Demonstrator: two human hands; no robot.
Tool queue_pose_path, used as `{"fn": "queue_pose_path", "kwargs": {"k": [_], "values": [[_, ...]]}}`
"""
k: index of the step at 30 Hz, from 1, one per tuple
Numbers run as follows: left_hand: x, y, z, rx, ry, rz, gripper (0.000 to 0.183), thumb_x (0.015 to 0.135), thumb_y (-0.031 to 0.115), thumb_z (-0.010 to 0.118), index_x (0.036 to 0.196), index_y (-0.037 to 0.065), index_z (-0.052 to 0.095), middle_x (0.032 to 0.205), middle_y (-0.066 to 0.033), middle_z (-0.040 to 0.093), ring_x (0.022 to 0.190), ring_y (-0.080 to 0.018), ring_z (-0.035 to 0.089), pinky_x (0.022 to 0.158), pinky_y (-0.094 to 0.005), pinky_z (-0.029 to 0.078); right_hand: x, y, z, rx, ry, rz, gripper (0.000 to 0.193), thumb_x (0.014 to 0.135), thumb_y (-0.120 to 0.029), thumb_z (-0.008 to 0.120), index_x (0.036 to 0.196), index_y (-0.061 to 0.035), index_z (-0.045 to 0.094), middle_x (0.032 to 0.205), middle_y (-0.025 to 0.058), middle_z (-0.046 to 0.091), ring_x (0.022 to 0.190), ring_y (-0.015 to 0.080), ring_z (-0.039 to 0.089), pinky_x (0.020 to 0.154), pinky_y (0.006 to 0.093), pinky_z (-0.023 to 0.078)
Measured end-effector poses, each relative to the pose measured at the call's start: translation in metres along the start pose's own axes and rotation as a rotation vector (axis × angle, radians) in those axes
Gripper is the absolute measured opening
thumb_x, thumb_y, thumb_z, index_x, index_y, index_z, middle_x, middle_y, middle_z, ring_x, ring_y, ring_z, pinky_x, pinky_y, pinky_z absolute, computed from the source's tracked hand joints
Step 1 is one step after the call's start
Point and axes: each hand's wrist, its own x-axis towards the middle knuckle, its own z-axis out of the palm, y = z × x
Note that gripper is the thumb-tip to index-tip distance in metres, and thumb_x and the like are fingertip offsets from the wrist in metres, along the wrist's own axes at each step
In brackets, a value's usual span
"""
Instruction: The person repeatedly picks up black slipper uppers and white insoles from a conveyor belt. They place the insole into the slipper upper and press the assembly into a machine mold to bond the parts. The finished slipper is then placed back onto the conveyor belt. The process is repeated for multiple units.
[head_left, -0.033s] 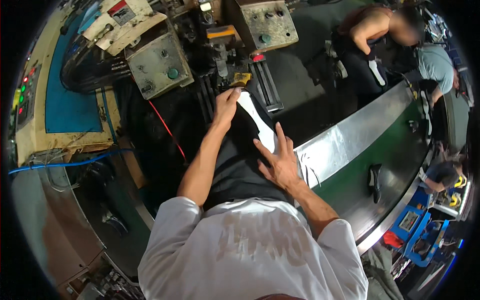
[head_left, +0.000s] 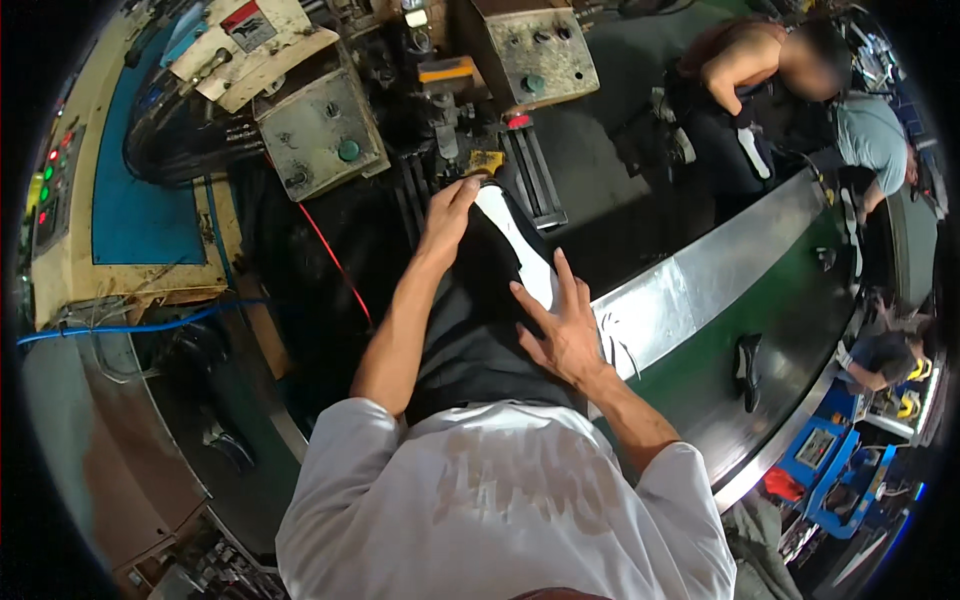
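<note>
A black shoe upper on a last, with a long white underside (head_left: 514,228) facing up, lies at the machine's front over my dark-trousered legs. My left hand (head_left: 452,215) is closed on its far end, with the thumb on top. At the near end, my right hand (head_left: 565,325) has its fingers spread. Its index and middle fingers rest on either side of the white surface, and the palm is off it. Just beyond the far end sits a yellow machine part (head_left: 486,161) between dark metal rails (head_left: 533,175).
Two control boxes (head_left: 322,135) with green buttons flank the machine head. On my right runs a green conveyor (head_left: 690,385) with a metal edge (head_left: 700,265) and a dark shoe (head_left: 747,372). Co-workers (head_left: 735,75) sit at the far right. A blue hose (head_left: 150,325) crosses the left.
</note>
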Motion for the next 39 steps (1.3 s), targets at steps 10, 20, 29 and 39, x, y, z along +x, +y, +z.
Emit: {"fn": "queue_pose_path", "kwargs": {"k": [10, 20, 29, 39], "values": [[0.016, 0.175, -0.211, 0.862, 1.104, 1.108, 0.029, 0.104, 0.013, 0.061, 0.13, 0.003, 0.07, 0.137, -0.0234, 0.059, 0.129, -0.0412, 0.053, 0.109, -0.0526, 0.043, 0.186, -0.027, -0.115, -0.029, 0.327, -0.198, 0.073, 0.083, -0.024, 0.083, 0.152, -0.0283, 0.06, 0.168, 0.0338, 0.023, 0.128, 0.0523, 0.052, 0.106, 0.0553, 0.052], [0.117, 0.146, -0.273, 1.139, 1.371, 0.943, 0.041, 0.09, -0.001, 0.066, 0.129, 0.007, 0.071, 0.129, -0.0231, 0.055, 0.116, -0.0418, 0.05, 0.1, -0.0521, 0.041, 0.362, -0.018, -0.07, -0.11, 0.332, -0.074, 0.071, 0.09, -0.033, 0.076, 0.158, -0.0355, 0.052, 0.171, 0.0317, 0.018, 0.135, 0.0593, 0.047, 0.11, 0.0603, 0.052], [0.112, 0.144, -0.273, 1.088, 1.384, 0.967, 0.04, 0.091, 0.0, 0.065, 0.129, 0.011, 0.071, 0.125, -0.0209, 0.058, 0.116, -0.0423, 0.051, 0.099, -0.0536, 0.042, 0.36, -0.033, -0.046, -0.077, 0.328, -0.094, 0.083, 0.086, -0.03, 0.08, 0.161, -0.031, 0.047, 0.169, 0.0398, 0.013, 0.128, 0.0588, 0.049, 0.103, 0.0599, 0.055], [0.107, 0.15, -0.265, 1.09, 1.353, 0.854, 0.039, 0.087, -0.002, 0.069, 0.124, 0.009, 0.069, 0.13, -0.0206, 0.055, 0.122, -0.0426, 0.049, 0.102, -0.0532, 0.042, 0.347, -0.036, -0.018, -0.02, 0.439, -0.171, 0.089, 0.084, -0.023, 0.08, 0.163, -0.0235, 0.04, 0.17, 0.0389, 0.008, 0.133, 0.0672, 0.04, 0.117, 0.0626, 0.041]]}}
